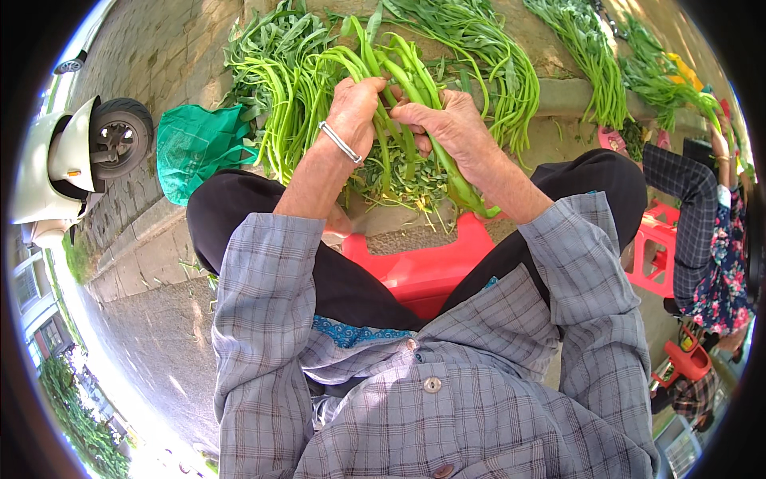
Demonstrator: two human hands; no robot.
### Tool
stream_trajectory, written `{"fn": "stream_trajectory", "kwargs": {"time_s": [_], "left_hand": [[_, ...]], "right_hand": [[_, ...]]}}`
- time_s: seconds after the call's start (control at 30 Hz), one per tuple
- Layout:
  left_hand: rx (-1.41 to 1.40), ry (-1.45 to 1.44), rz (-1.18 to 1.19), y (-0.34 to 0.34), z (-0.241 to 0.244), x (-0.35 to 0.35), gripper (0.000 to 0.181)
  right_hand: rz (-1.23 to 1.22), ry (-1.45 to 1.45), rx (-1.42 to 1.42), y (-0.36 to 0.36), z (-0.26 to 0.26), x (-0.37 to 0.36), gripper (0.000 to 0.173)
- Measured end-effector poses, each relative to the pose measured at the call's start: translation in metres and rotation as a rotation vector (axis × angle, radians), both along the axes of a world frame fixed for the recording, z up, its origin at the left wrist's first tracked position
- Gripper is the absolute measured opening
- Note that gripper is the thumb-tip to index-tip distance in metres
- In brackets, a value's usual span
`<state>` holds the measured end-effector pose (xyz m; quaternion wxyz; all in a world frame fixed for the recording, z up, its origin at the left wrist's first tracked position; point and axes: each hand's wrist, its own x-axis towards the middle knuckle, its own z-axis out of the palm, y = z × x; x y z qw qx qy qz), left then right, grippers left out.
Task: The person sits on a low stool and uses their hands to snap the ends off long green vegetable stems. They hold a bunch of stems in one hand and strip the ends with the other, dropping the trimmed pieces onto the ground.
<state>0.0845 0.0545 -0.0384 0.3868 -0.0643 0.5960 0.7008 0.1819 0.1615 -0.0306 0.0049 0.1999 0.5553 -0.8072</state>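
Observation:
Both hands are raised above my knees, close together, with long-stemmed leafy greens between them. My left hand (pixel 357 111), with a silver bangle at the wrist, closes around several green stems (pixel 347 58). My right hand (pixel 449 129) grips a thicker bundle of stems (pixel 417 78), its lower ends hanging towards my lap. Loose leaves and trimmings (pixel 407 179) lie on the ground below the hands. Just beyond my left hand rests a heap of greens (pixel 278 84). Another long bunch (pixel 502 78) drapes over the kerb beyond my right hand.
A red plastic stool (pixel 413 266) is beneath me. Left are a green bag (pixel 197 149) and a scooter's front wheel (pixel 121 138). More bunches (pixel 598 78) lie along the kerb (pixel 559 99). At right another person in a floral top (pixel 721 263) sits near a red stool (pixel 655 251).

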Motion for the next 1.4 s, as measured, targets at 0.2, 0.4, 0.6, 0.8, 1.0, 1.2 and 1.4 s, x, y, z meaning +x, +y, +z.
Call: {"fn": "stream_trajectory", "kwargs": {"time_s": [0.2, 0.4, 0.6, 0.8, 1.0, 1.2, 1.4], "left_hand": [[-0.086, 0.120, 0.045, 0.007, 0.005, 0.014, 0.024], [-0.105, 0.108, 0.050, 0.010, 0.005, 0.016, 0.021], [-0.118, 0.109, 0.017, 0.009, -0.013, 0.011, 0.018], [-0.104, 0.136, 0.100, 0.010, -0.016, 0.009, 0.012], [0.040, -0.094, 0.011, -0.009, 0.002, -0.013, 0.024], [0.286, -0.252, 0.025, -0.038, 0.005, -0.044, 0.024], [0.343, -0.231, -0.033, -0.051, 0.013, -0.051, 0.025]], "right_hand": [[0.058, 0.008, 0.086, -0.007, 0.003, 0.000, 0.019], [0.103, -0.044, 0.162, -0.002, 0.005, 0.000, 0.020], [0.164, -0.079, 0.217, 0.004, -0.003, -0.005, 0.019], [0.119, -0.025, 0.368, 0.005, -0.011, -0.005, 0.018], [-0.008, -0.068, 0.374, 0.026, -0.025, -0.009, 0.020], [-0.173, -0.108, 0.012, 0.043, -0.015, -0.009, 0.025], [-0.093, -0.068, -0.129, 0.052, -0.014, -0.009, 0.030]]}}
